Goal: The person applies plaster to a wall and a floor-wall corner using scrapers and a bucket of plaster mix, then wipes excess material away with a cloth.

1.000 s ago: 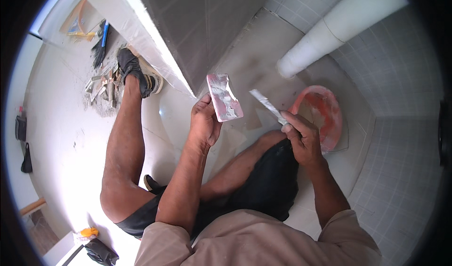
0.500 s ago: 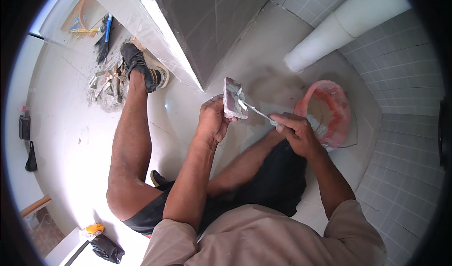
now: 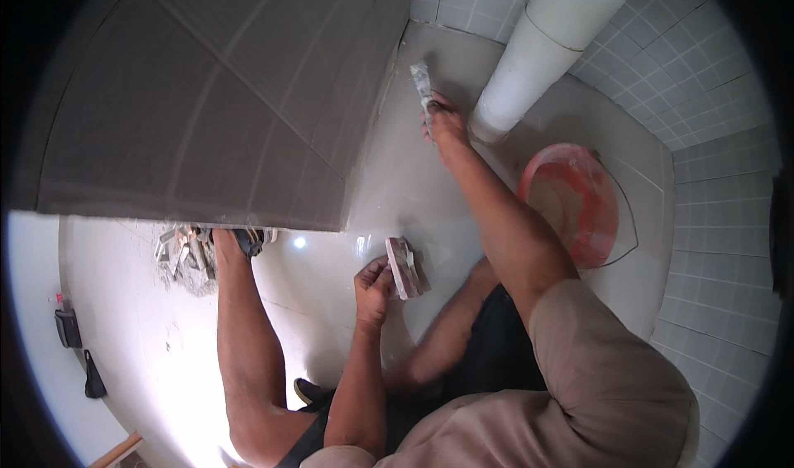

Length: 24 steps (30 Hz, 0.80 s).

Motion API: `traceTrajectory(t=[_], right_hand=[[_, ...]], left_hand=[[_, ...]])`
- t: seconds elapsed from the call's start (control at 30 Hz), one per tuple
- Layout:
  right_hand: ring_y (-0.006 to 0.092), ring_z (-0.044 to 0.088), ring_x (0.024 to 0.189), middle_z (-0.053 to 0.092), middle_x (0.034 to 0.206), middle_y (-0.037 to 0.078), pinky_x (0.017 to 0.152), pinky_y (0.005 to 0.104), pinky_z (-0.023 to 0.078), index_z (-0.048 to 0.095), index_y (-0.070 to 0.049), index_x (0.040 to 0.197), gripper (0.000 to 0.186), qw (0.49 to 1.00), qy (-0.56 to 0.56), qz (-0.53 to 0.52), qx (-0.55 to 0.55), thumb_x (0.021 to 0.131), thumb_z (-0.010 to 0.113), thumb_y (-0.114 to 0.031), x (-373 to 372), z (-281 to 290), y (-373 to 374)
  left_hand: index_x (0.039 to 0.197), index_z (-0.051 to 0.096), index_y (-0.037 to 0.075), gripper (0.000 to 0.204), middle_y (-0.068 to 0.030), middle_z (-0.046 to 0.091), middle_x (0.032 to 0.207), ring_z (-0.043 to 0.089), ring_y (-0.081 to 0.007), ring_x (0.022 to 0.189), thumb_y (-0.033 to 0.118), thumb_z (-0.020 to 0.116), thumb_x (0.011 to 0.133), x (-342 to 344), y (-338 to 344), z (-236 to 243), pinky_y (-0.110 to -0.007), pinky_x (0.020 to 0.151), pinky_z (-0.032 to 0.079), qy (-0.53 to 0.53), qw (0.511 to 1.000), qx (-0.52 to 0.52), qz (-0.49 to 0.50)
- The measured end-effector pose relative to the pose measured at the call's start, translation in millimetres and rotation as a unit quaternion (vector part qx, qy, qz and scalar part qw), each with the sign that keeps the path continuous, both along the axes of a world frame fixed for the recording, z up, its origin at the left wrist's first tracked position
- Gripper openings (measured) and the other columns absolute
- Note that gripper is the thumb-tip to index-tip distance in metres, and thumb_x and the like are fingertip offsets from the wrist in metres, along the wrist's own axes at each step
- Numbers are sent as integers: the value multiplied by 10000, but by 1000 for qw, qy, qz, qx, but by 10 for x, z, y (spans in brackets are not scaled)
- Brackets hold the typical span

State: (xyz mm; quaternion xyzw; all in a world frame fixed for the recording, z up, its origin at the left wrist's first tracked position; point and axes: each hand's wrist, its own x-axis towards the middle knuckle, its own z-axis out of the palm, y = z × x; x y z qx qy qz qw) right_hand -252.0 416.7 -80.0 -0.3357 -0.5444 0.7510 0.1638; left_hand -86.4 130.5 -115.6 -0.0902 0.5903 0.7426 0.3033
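My left hand (image 3: pixel 374 290) is closed on the edge of a small rectangular piece of tile (image 3: pixel 399 268), pinkish along its side, with a pale smear of paste on its face. It is held above the floor by my right leg. Stretched far forward, my right hand (image 3: pixel 447 125) grips a putty knife (image 3: pixel 421 79) whose wide blade is coated in whitish paste. The blade points toward the back corner, between the grey tiled wall on the left and the white pipe. Whether the blade touches the floor I cannot tell.
A red bucket (image 3: pixel 608 191) with a wire handle and greyish mix inside stands at my right. Behind it rises a thick white pipe (image 3: pixel 517 71). The grey tiled wall (image 3: pixel 207 112) juts in at left, ending near my shoe. Broken debris (image 3: pixel 186 259) lies beside that shoe.
My right hand has left the tile piece and reached forward with the putty knife. The view has turned, so the tile piece and my left hand now appear lower.
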Motion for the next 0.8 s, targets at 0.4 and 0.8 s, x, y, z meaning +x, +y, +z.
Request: traceTrajectory(t=[0.4, 0.8], right_hand=[[106, 563, 723, 645, 826, 2, 686, 266, 479, 685, -51, 1239, 370, 953, 11, -7, 302, 871, 653, -54, -1324, -982, -212], [327, 691, 1029, 714, 1093, 216, 895, 362, 511, 701, -86, 1222, 330, 967, -21, -102, 231, 930, 569, -164, -1013, -798, -16]], left_hand=[[1131, 681, -68, 260, -70, 724, 958, 658, -123, 827, 49, 545, 943, -1, -192, -14, -266, 788, 530, 15, 999, -33, 12], [1139, 682, -70, 266, -85, 722, 1004, 664, -141, 888, 49, 564, 933, -16, -88, -81, -279, 832, 529, 23, 1000, -2, -4]])
